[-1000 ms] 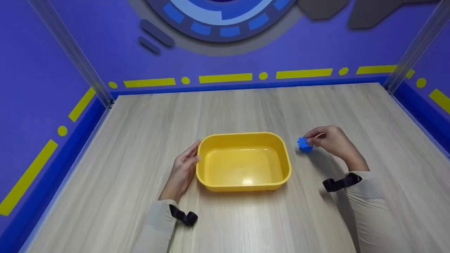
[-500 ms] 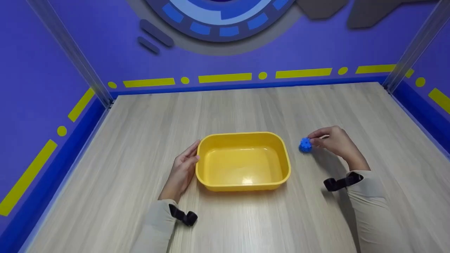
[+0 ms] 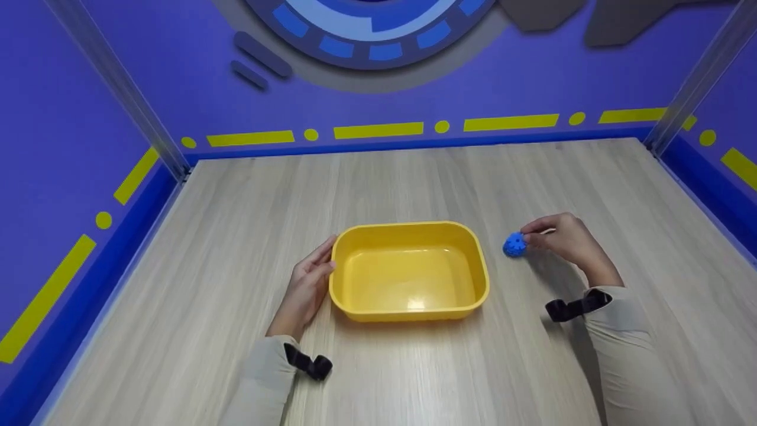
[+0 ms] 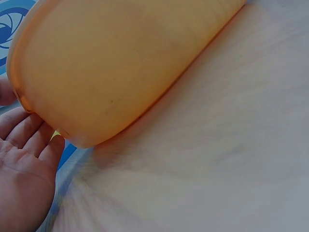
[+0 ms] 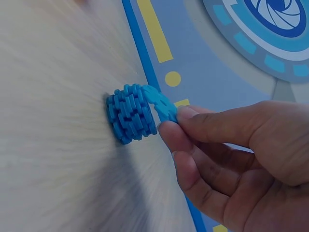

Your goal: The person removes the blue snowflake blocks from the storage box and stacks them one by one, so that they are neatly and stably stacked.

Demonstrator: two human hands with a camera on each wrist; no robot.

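Note:
My left hand [image 3: 307, 287] holds the left end of a yellow plastic basin [image 3: 408, 313], with its thumb at the rim and its fingers along the outside wall. In the left wrist view, several fingertips are hidden behind the basin's edge [image 4: 104, 87]. To the basin's right, my right hand [image 3: 562, 239] pinches a blue toothed disc [image 5: 161, 104] between thumb and forefinger. The disc is tilted against the end of a short stack of similar blue notched discs [image 5: 129, 114]. This stack stands on the table, right under the fingertips.
Everything rests on a light wood-grain table [image 3: 272, 195]. Purple-blue panels [image 3: 378, 106] with yellow dashes close it in at the back and both sides. A black camera strap [image 3: 576, 307] sits on each wrist, over light sleeves.
My right hand has shifted slightly to the right, and the blue disc in it has turned to face the head camera more. My left hand and the basin stay in place.

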